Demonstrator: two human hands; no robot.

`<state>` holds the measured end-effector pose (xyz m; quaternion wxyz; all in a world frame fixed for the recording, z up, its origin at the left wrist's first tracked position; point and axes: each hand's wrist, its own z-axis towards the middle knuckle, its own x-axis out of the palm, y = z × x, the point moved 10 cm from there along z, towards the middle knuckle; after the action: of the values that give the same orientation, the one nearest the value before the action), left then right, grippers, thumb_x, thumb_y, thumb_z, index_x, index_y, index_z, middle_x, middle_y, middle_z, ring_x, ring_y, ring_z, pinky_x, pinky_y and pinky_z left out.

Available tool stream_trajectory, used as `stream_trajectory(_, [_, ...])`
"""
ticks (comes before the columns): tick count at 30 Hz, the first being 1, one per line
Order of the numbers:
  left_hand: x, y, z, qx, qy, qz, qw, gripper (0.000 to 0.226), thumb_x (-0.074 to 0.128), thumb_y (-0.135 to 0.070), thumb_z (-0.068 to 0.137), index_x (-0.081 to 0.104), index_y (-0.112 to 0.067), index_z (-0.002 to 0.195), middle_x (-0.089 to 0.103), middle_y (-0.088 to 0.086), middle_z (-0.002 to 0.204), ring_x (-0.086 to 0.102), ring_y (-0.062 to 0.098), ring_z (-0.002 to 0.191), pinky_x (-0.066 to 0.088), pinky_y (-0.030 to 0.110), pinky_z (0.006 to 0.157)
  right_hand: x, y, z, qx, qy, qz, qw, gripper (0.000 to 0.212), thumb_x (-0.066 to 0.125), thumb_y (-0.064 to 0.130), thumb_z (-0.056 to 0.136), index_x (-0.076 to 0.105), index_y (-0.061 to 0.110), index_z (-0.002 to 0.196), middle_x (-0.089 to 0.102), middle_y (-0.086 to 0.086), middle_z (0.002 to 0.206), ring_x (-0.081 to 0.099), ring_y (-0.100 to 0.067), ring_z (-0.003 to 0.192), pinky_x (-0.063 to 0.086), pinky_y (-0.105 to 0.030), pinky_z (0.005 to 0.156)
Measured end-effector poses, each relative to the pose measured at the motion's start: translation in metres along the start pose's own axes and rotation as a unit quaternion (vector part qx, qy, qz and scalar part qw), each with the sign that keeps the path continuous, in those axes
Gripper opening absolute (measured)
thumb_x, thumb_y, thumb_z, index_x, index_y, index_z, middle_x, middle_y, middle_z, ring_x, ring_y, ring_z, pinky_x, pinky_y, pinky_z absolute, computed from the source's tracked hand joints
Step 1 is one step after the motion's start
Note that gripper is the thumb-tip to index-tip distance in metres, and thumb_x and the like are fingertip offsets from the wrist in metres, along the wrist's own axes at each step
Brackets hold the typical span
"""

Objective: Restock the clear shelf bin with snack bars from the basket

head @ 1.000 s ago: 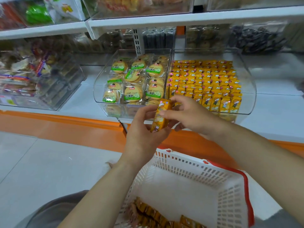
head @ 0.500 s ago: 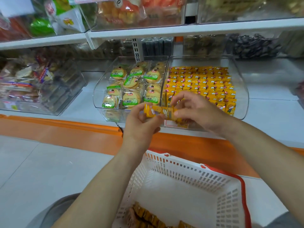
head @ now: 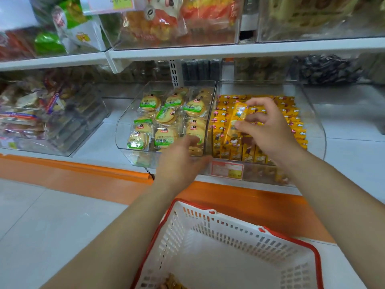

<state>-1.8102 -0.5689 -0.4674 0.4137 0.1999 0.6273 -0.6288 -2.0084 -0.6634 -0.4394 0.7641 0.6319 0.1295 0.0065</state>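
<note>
Handover complete a moment back: frees left hand [head: 183, 161], fingers loose and empty, held low in front, leaves yellow foil-wrapped snack bar [head: 235, 122] pinched upright in right hand [head: 270, 132], reached over packed rows [head: 296, 130] of clear plastic shelf bin [head: 315, 126], likely ready for slotting in.

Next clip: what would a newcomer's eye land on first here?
The right hand pinching a yellow snack bar above the clear bin packed with matching bars, mid-shelf. Beside it, the left hand sits open at the front of the cookie bin; below, a red-rimmed white basket, nearly empty.
</note>
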Motion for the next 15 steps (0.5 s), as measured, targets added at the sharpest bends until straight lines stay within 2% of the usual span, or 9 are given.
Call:
stream_trajectory(3, [0.018, 0.002, 0.002, 0.046, 0.008, 0.097, 0.994, 0.040, 0.075, -0.053, 0.083, 0.067, -0.028, 0.114, 0.071, -0.009, 0.108, 0.064, 0.017, 0.106, 0.036, 0.037, 0.104, 0.009, -0.005, 0.010, -0.022, -0.024, -0.042, 0.999, 0.045, 0.084, 0.027, 0.077, 0.049, 0.041, 0.103, 0.069, 0.006, 0.087, 0.071, -0.014, 0.076, 0.054, -0.030, 0.062])
stream_trajectory(6, [0.021, 0.003, 0.006, 0.056, -0.011, 0.104, 0.993, 0.042, 0.071, -0.060, 0.083, 0.062, -0.029, 0.109, 0.069, -0.013, 0.102, 0.063, 0.015, 0.103, 0.025, 0.034, 0.099, 0.027, -0.007, 0.014, -0.061, -0.015, -0.117, 0.991, 0.047, 0.085, 0.026, 0.077, 0.046, 0.037, 0.101, 0.066, 0.010, 0.088, 0.070, -0.010, 0.070, 0.056, -0.030, 0.062])
stream_trajectory(8, [0.023, 0.004, 0.007, 0.070, -0.018, 0.110, 0.991, 0.044, 0.070, -0.062, 0.083, 0.061, -0.029, 0.111, 0.068, -0.013, 0.103, 0.063, 0.015, 0.102, 0.021, 0.031, 0.091, 0.039, -0.005, 0.014, -0.097, 0.007, -0.185, 0.978, 0.047, 0.085, 0.027, 0.077, 0.047, 0.037, 0.102, 0.065, 0.015, 0.090, 0.067, -0.003, 0.069, 0.054, -0.023, 0.060])
stream_trajectory(12, [0.023, 0.000, 0.005, 0.100, -0.035, 0.134, 0.985, 0.047, 0.065, -0.064, 0.086, 0.060, -0.026, 0.112, 0.068, -0.011, 0.102, 0.063, 0.017, 0.098, 0.016, 0.028, 0.084, 0.058, -0.009, 0.010, -0.151, 0.054, -0.352, 0.922, 0.042, 0.085, 0.031, 0.076, 0.052, 0.034, 0.100, 0.064, 0.010, 0.097, 0.062, -0.015, 0.081, 0.042, -0.025, 0.060])
stream_trajectory(15, [0.024, 0.001, 0.004, 0.100, -0.037, 0.140, 0.984, 0.049, 0.063, -0.066, 0.086, 0.060, -0.026, 0.113, 0.068, -0.011, 0.102, 0.063, 0.017, 0.098, 0.017, 0.029, 0.085, 0.065, -0.016, 0.012, -0.162, 0.069, -0.449, 0.876, 0.028, 0.080, 0.037, 0.080, 0.067, 0.031, 0.104, 0.062, 0.003, 0.106, 0.057, -0.024, 0.101, 0.041, -0.031, 0.070])
